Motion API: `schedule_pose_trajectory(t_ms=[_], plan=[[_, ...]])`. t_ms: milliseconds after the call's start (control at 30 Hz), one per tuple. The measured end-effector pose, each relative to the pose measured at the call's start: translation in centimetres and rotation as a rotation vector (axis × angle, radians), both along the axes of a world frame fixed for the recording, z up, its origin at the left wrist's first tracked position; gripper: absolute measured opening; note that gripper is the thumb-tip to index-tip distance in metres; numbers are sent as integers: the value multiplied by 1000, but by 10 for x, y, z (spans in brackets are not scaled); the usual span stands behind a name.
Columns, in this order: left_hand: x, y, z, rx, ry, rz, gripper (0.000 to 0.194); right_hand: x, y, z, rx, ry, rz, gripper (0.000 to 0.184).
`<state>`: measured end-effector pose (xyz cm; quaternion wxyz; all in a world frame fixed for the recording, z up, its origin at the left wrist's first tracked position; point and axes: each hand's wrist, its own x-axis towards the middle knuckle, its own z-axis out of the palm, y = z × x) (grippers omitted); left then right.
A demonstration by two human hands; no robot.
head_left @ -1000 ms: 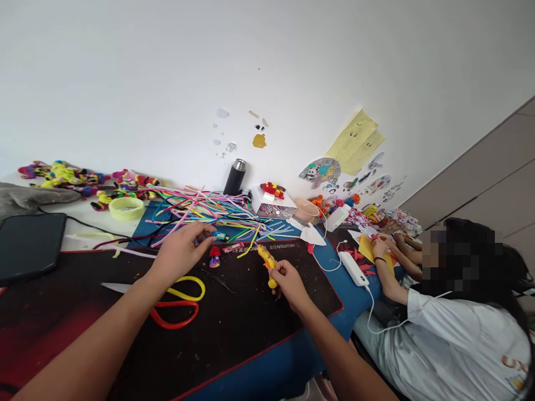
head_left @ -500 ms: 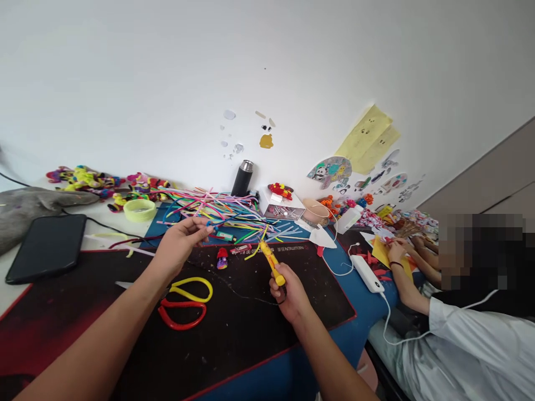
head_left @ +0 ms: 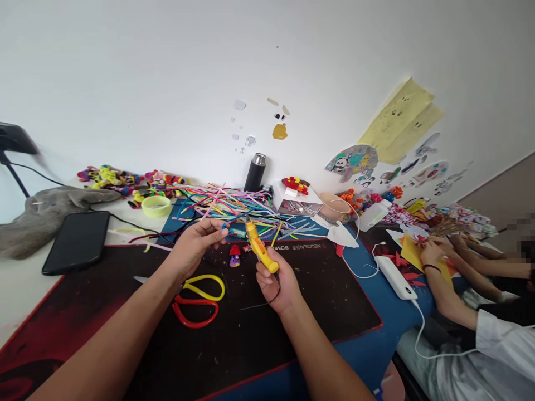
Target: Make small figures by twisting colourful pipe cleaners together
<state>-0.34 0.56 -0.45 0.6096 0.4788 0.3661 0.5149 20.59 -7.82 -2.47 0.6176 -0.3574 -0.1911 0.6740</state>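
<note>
My left hand (head_left: 196, 245) pinches a small blue piece of pipe cleaner (head_left: 226, 225) between thumb and fingertips. A dark strand runs from near it toward the upper right. In my right hand (head_left: 281, 281) is a yellow hot glue gun (head_left: 259, 245), its nozzle pointing up and left, close to but apart from the blue piece. Its black cord loops below the hand. Between my hands a small red and purple figure (head_left: 234, 256) lies on the black mat (head_left: 234, 345). Scissors (head_left: 196, 324) with one yellow and one red handle rest beside my left forearm.
Behind my hands spreads a pile of coloured pipe cleaners (head_left: 213, 203). A black thermos (head_left: 254, 174) and a white box (head_left: 296, 201) stand by the wall. At left lie a tape roll (head_left: 156, 207) and a phone (head_left: 77, 243). On the right, another person handles yellow paper (head_left: 413, 253) near a white power bank (head_left: 396, 277).
The glue gun has moved up and left, its nozzle now nearer the blue piece. My left hand keeps its pinch. The whole view has shifted, so the scene sits farther right.
</note>
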Motion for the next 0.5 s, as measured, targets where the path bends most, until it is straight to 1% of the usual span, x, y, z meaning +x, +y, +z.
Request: schedule_pose_trajectory(t_ms=[100, 233, 367, 500], plan=[[2, -5, 2, -31, -4, -105, 38, -11, 5, 7, 46, -3, -30, 42], [4, -11, 3, -115, -55, -266, 40, -17, 12, 16, 128, -118, -55, 48], [4, -14, 3, -189, -153, -301, 40, -21, 16, 17, 133, -203, -91, 50], [5, -16, 3, -195, -215, -322, 37, -24, 18, 14, 113, -179, -81, 51]])
